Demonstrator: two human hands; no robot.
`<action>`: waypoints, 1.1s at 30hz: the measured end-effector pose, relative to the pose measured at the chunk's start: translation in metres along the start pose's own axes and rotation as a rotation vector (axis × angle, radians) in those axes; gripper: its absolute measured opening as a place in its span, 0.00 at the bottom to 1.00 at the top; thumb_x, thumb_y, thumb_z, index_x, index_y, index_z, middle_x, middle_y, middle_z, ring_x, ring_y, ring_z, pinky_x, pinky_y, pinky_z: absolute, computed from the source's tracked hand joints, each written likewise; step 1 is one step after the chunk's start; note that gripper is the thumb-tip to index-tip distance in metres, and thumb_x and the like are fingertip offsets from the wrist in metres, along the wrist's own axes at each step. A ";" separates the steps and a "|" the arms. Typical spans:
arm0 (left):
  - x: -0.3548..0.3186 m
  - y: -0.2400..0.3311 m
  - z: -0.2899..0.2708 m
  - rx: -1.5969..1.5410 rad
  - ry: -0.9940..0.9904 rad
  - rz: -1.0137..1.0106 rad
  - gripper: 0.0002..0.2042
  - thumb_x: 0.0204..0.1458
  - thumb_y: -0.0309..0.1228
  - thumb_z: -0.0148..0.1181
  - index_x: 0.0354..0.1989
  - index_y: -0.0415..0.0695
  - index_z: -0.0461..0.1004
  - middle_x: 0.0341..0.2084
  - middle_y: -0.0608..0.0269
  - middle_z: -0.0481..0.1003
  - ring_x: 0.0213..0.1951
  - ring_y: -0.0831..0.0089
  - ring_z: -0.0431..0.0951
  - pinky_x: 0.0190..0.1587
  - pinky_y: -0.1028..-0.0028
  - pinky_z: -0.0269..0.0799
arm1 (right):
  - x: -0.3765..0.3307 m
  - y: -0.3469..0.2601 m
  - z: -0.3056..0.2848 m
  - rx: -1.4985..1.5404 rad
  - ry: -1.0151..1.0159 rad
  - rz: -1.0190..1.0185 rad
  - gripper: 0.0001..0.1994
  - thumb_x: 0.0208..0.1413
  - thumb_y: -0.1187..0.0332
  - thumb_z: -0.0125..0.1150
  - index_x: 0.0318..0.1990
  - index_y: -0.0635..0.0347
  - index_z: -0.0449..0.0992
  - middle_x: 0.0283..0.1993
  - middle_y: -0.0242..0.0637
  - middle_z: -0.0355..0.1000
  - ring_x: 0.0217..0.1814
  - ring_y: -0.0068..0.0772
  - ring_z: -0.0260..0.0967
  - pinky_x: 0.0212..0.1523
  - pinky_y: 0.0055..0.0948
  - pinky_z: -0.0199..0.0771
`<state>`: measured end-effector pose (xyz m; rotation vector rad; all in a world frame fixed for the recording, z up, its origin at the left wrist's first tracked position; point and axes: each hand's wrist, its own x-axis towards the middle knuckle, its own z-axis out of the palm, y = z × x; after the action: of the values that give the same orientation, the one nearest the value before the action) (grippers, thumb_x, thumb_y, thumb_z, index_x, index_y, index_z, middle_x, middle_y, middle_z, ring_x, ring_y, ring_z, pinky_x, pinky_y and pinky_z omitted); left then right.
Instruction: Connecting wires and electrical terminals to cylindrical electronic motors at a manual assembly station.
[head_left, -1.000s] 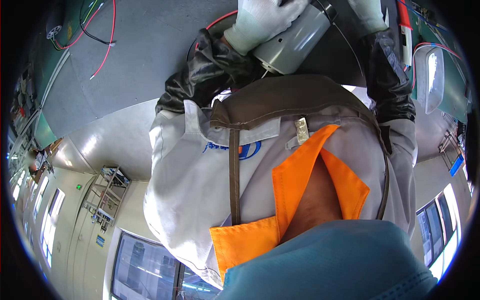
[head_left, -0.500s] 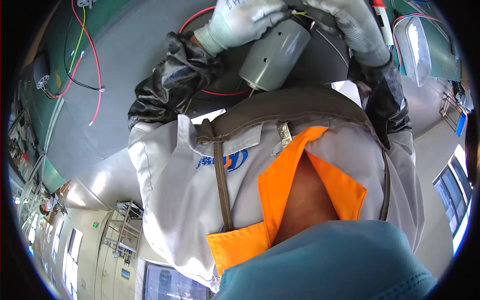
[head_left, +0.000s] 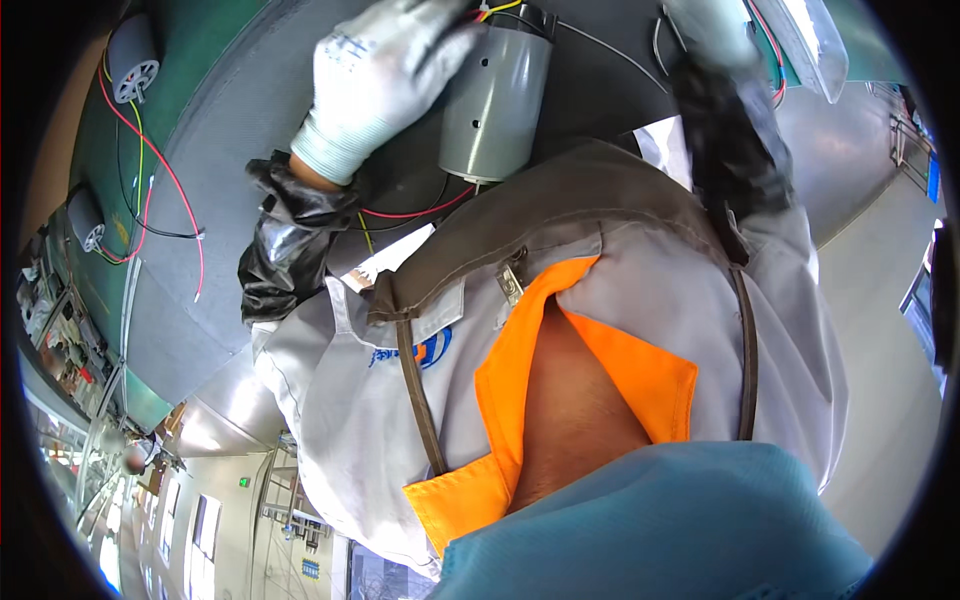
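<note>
My white-gloved left hand lies against grey metal cylinder, probably steadying it; grip unclear. Blurred white-gloved right hand: can't tell.

The left hand wears a white knit glove with blue print on its back and a ribbed cuff; the right hand, blurred, is gloved in pale cloth. The sleeve covers are wrinkled, shiny black. The light grey shirt has a blue-and-orange emblem and orange collar; the brown apron has thin straps.
</note>
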<state>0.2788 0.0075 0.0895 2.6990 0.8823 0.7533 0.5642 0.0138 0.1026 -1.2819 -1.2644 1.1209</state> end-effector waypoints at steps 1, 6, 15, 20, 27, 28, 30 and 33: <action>0.006 0.000 0.001 -0.022 -0.038 -0.078 0.13 0.56 0.34 0.65 0.45 0.40 0.79 0.29 0.55 0.76 0.32 0.54 0.79 0.36 0.61 0.76 | -0.021 -0.003 -0.031 -0.473 0.029 -0.012 0.14 0.64 0.70 0.64 0.54 0.68 0.78 0.42 0.32 0.78 0.40 0.21 0.74 0.42 0.23 0.75; 0.043 -0.010 0.027 -0.312 0.034 0.089 0.09 0.59 0.32 0.63 0.43 0.40 0.81 0.39 0.51 0.80 0.40 0.53 0.81 0.43 0.62 0.78 | -0.116 0.057 -0.096 -1.216 0.063 -0.078 0.29 0.57 0.73 0.65 0.67 0.56 0.69 0.61 0.50 0.73 0.58 0.59 0.71 0.59 0.47 0.72; 0.035 -0.049 0.053 -0.985 0.056 -0.098 0.16 0.66 0.34 0.58 0.55 0.36 0.76 0.48 0.58 0.79 0.51 0.65 0.80 0.56 0.69 0.75 | -0.166 0.062 -0.117 -1.352 -0.035 0.215 0.36 0.54 0.86 0.52 0.73 0.59 0.61 0.47 0.50 0.75 0.46 0.52 0.74 0.53 0.42 0.76; 0.031 -0.064 0.074 -2.002 0.079 -0.540 0.16 0.69 0.33 0.52 0.59 0.38 0.72 0.49 0.57 0.78 0.50 0.64 0.81 0.56 0.63 0.78 | -0.104 0.017 -0.115 -0.086 -0.155 0.390 0.29 0.64 0.72 0.60 0.72 0.67 0.62 0.40 0.29 0.69 0.44 0.20 0.69 0.50 0.26 0.76; 0.025 -0.066 0.070 -2.077 0.135 -0.453 0.16 0.70 0.34 0.51 0.59 0.38 0.71 0.48 0.56 0.78 0.48 0.64 0.81 0.54 0.64 0.78 | -0.023 -0.020 -0.052 -0.706 -0.792 -0.020 0.30 0.68 0.53 0.60 0.69 0.66 0.66 0.42 0.27 0.69 0.39 0.17 0.64 0.45 0.23 0.70; 0.022 -0.065 0.073 -1.977 0.229 -0.412 0.18 0.70 0.36 0.52 0.59 0.36 0.71 0.52 0.55 0.77 0.48 0.64 0.81 0.54 0.64 0.78 | -0.018 -0.028 -0.044 -0.858 -0.804 0.031 0.31 0.66 0.52 0.62 0.69 0.64 0.66 0.43 0.32 0.71 0.39 0.20 0.67 0.44 0.25 0.72; 0.021 -0.064 0.078 -2.007 0.132 -0.502 0.19 0.69 0.37 0.52 0.60 0.35 0.71 0.52 0.54 0.77 0.49 0.63 0.81 0.56 0.63 0.76 | -0.017 -0.042 -0.033 -1.103 -0.797 -0.061 0.34 0.60 0.50 0.67 0.68 0.59 0.68 0.47 0.44 0.75 0.39 0.31 0.74 0.41 0.30 0.76; 0.022 -0.061 0.075 -1.748 0.286 -0.247 0.20 0.68 0.38 0.53 0.59 0.33 0.72 0.51 0.52 0.78 0.49 0.61 0.80 0.59 0.62 0.74 | -0.022 -0.049 -0.031 -1.300 -0.704 -0.585 0.34 0.58 0.50 0.69 0.66 0.60 0.70 0.44 0.45 0.77 0.38 0.36 0.76 0.40 0.32 0.77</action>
<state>0.3034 0.0676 0.0141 0.9414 0.2273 1.0712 0.5893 -0.0105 0.1534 -1.1757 -2.9272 0.1834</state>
